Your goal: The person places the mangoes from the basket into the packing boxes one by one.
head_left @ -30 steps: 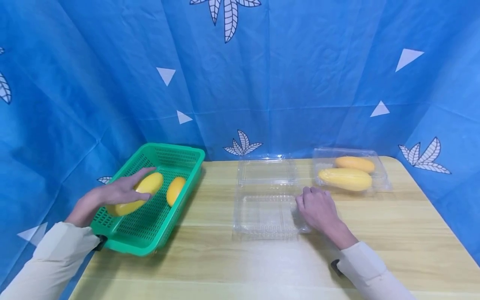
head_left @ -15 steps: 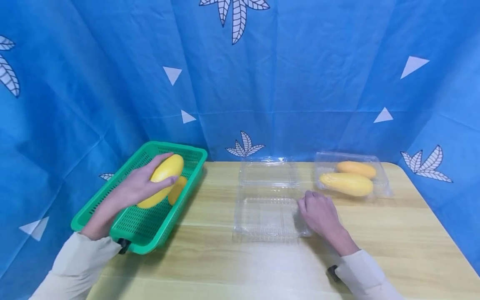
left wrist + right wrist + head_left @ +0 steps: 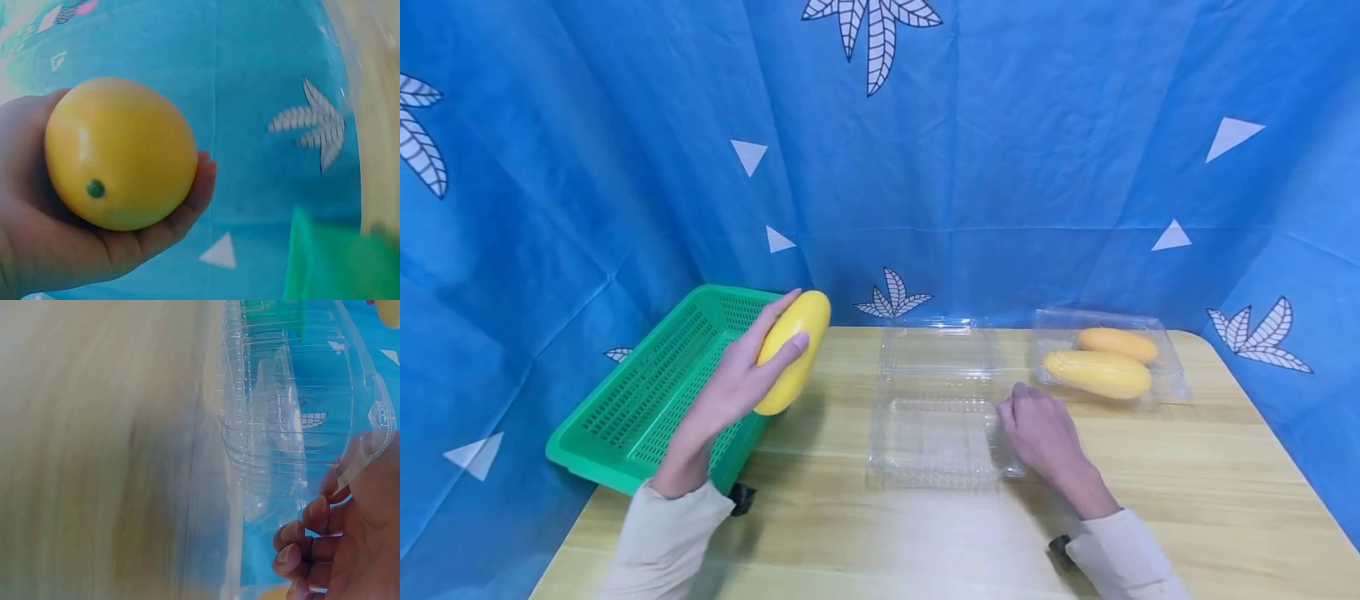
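Observation:
A smooth, oblong yellow fruit (image 3: pixel 797 350) is in my left hand (image 3: pixel 741 379), held in the air just past the right rim of the green basket (image 3: pixel 625 467). In the left wrist view, my fingers curl round the fruit, and a small green stem spot shows on its end. A clear plastic clamshell box (image 3: pixel 936 437) lies with its lid folded back on the table. My right hand (image 3: pixel 1041 429) pinches the box's right rim, its fingers curled at the corner in the right wrist view.
Behind my right hand, another clear box (image 3: pixel 1168 354) holds a long yellow fruit (image 3: pixel 1101 375) and a smaller orange one (image 3: pixel 1116 342). A blue patterned curtain (image 3: pixel 1000 167) hangs at the back and sides of the wooden table (image 3: pixel 1225 492).
My left hand has lifted the yellow fruit out of the basket and carried it right. The orange fruit in the basket is now hidden behind them. My right hand stays at the box rim.

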Demonstrator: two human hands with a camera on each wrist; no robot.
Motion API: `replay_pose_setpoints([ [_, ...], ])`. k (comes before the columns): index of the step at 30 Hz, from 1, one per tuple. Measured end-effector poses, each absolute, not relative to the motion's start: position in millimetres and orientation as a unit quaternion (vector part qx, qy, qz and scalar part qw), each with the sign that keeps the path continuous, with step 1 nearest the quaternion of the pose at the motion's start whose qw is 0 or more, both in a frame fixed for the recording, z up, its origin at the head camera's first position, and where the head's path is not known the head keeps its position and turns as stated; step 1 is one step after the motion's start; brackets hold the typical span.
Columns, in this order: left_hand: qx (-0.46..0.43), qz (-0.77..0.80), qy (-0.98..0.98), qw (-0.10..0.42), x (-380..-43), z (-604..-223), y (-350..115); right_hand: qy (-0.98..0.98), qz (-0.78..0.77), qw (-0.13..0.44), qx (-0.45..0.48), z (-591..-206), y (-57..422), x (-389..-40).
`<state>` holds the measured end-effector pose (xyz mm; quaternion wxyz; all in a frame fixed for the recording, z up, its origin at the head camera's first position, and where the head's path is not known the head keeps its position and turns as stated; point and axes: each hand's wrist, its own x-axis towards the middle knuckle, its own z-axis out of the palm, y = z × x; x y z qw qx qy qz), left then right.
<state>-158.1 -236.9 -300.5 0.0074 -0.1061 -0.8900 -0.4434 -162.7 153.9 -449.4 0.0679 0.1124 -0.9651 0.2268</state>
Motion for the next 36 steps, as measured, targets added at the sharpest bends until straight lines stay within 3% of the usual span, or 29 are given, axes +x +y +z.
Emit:
replay_pose_setpoints([
  [11,-0.108,-0.641,-0.76,-0.023,-175.1,-326.6,-208.0,-0.963,0.243,0.051,0.1,-453.5,152.0,-164.8],
  [16,-0.083,-0.684,-0.725,-0.018,-178.7,-338.4,-205.6,-0.962,0.25,0.047,0.099,-455.4,154.0,-164.3],
  [23,-0.015,-0.773,-0.632,-0.05,-187.9,-358.4,-200.3,-0.963,0.246,0.056,0.093,-456.2,157.4,-163.3],
  [31,0.001,-0.783,-0.619,-0.057,-192.7,-367.7,-196.4,-0.967,0.234,0.065,0.082,-448.6,154.2,-160.4],
  [36,-0.006,-0.78,-0.622,-0.067,-195.3,-369.4,-193.2,-0.975,0.21,0.034,0.069,-440.7,154.6,-155.2],
])
